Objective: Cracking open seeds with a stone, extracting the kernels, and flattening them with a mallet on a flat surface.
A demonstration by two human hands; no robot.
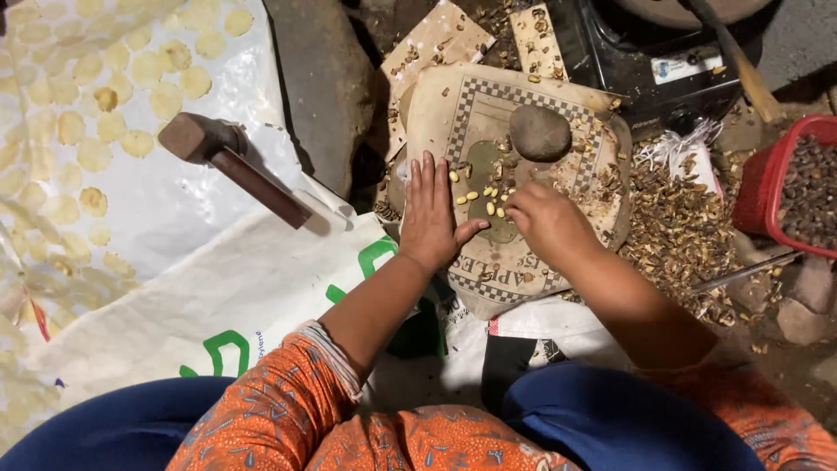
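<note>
The left hand [433, 214] is lying open and flat beside the pale shelled kernels [485, 197] scattered on the worn cardboard [488, 109], while the right hand [547, 222] is curling over them, fingertips pinching. They look light, small and brittle, best picked singly by the sides. Whether the right fingers are gripping 1 is hidden; the round stone [540, 133] is sitting just beyond.

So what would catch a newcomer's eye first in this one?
Probably both hands on the checkered board at centre: the left hand lies flat, the right hand picks at pale kernels below a grey stone. At far left, yellow discs dot a white sheet.
</note>
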